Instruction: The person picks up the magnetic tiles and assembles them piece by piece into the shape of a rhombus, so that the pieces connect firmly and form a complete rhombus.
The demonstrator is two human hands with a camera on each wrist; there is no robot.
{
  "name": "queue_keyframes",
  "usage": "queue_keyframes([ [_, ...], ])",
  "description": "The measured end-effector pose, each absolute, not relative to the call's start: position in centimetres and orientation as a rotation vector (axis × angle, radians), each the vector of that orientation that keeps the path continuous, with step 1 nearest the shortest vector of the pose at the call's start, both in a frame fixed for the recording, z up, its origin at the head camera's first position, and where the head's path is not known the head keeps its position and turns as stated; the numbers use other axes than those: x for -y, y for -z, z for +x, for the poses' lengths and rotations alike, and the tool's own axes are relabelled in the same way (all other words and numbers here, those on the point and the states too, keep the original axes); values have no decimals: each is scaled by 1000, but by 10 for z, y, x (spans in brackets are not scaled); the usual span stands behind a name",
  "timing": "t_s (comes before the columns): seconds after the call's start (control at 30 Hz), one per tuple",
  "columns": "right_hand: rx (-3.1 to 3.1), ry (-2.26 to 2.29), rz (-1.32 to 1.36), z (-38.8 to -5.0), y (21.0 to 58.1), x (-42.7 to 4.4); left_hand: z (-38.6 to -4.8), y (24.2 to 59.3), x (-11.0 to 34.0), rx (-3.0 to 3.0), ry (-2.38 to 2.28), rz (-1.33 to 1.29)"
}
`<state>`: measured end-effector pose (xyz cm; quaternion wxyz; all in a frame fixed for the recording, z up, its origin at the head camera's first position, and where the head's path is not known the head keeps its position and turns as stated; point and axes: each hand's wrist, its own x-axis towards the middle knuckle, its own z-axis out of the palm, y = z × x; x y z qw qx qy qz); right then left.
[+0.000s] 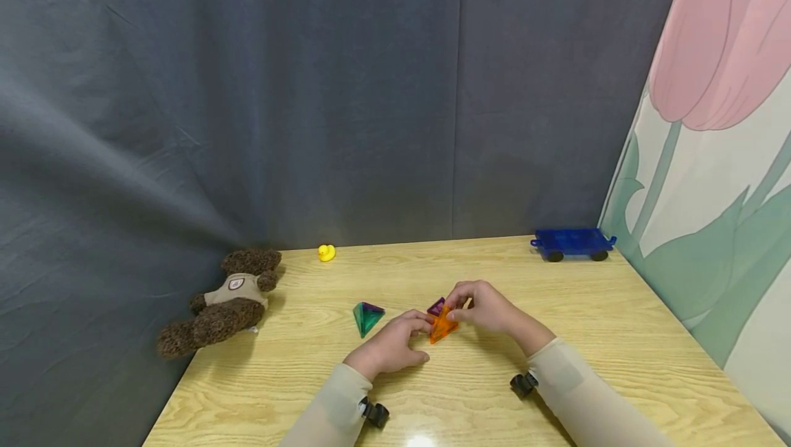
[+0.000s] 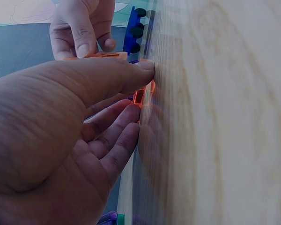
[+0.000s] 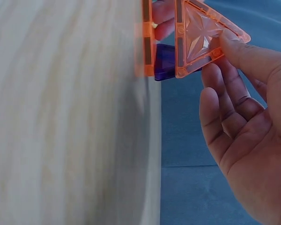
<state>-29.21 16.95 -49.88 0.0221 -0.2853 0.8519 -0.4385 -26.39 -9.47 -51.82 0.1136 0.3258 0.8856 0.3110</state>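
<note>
Between finger and thumb my right hand [image 1: 485,306] pinches a clear orange triangular magnetic tile [image 3: 196,40], tilted up off the table. Close beside it, a second orange tile [image 3: 148,44] lies low against the tabletop, with a purple tile [image 3: 165,62] next to it. Fingertips of my left hand [image 1: 395,344] touch the lower orange tile from the left, while its thumb stands apart in the head view. Left of the hands is a small green and purple tile piece [image 1: 367,318]. How the orange edges meet is partly hidden by fingers.
A brown teddy bear [image 1: 237,299] in a beige shirt lies at the table's left edge. At the back stands a yellow duck [image 1: 326,253]. The blue wheeled cart [image 1: 571,244] is at the far right corner. Dark curtain hangs behind the wooden table [image 1: 278,385].
</note>
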Motion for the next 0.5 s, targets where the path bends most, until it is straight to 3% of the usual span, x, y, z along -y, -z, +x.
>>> queue_keyframes([
  [0.5,-2684,1313,-873,-290,501,-165,-264,519,95,-2590,-929,975],
])
